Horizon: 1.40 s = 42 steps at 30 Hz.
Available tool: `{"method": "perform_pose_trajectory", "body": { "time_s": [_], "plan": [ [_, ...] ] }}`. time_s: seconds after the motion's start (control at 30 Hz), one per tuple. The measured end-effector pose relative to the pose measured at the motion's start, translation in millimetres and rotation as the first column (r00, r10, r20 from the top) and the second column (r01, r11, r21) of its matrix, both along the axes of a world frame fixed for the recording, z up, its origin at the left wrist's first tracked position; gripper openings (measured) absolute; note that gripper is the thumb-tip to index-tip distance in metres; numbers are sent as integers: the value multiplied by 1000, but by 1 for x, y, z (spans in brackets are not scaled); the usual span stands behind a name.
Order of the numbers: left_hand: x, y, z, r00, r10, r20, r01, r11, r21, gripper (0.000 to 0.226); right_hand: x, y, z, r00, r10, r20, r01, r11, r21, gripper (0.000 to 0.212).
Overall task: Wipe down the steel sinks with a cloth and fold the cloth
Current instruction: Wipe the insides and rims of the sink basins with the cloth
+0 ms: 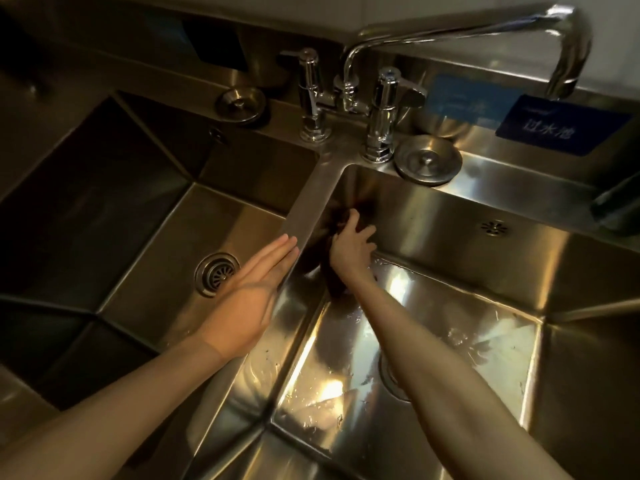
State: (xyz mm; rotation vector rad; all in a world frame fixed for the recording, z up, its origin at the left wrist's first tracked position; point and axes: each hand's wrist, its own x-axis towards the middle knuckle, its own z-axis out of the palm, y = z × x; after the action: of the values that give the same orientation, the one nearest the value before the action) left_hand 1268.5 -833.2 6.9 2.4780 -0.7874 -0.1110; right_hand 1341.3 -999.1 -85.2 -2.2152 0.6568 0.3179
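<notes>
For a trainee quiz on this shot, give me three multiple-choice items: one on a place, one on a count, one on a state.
1. Where is the cloth?
A) on the left basin's floor
B) against the wall of the right basin, beside the divider
C) over the tap

2. How many drain stoppers lie on the back ledge?
A) none
B) two
C) four

3. How is the left hand?
A) flat, fingers straight, on the divider
B) clenched in a fist
C) gripping the tap

Answers: 1 B, the right hand holds it there; 2 B, both show on the ledge; 3 A, its fingertips lie on the divider's top.
</notes>
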Motion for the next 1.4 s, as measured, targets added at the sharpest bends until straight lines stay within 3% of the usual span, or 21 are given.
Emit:
{"method": "perform_pose_trajectory", "body": {
  "time_s": [0.13,0.23,0.33,0.47,0.57,0.63,0.73,0.83,0.9,1.03,1.13,1.2,1.23,1.4],
  "plan": [
    [-2,1,3,1000,-23,14,23,1000,6,51,9,-9,10,983,26,-180,-3,992,128,59],
    [0,2,-1,998,-46,31,45,998,40,52,-14,-23,47,996,88,2,-86,965,246,74],
    [1,2,-1,997,-44,57,41,998,49,52,-41,-6,68,966,200,163,-222,966,129,83],
    [0,1,-1,998,-21,65,17,998,63,52,-24,14,24,979,189,-78,-187,982,33,87],
    [1,1,-3,998,-24,60,20,998,52,53,-15,13,-22,948,176,-266,-163,984,70,86],
    [1,2,-3,998,-24,57,21,999,46,53,-22,17,-35,934,176,-312,-149,983,108,85],
    [2,3,-4,996,7,87,-13,997,70,50,-57,28,-25,961,181,-207,-149,975,162,83],
    [-1,2,-1,986,89,139,-104,989,105,46,-127,45,10,963,269,-3,-256,921,294,86],
    [-3,1,3,977,131,167,-153,980,130,45,-175,69,35,941,337,27,-324,877,355,85],
    [-5,2,6,974,134,182,-158,979,125,43,-216,110,26,923,368,-112,-323,899,295,83],
    [-3,2,4,977,129,167,-141,988,65,42,-195,104,-8,919,335,-208,-265,916,302,75],
    [-4,3,4,981,119,152,-128,991,46,42,-181,97,-12,903,314,-293,-228,929,292,82],
    [-4,3,3,981,123,148,-131,990,47,42,-178,94,-6,908,316,-276,-229,925,304,86],
    [-4,2,5,981,155,118,-155,988,-11,41,-189,82,40,956,271,114,-294,876,383,86]
  ]
}}
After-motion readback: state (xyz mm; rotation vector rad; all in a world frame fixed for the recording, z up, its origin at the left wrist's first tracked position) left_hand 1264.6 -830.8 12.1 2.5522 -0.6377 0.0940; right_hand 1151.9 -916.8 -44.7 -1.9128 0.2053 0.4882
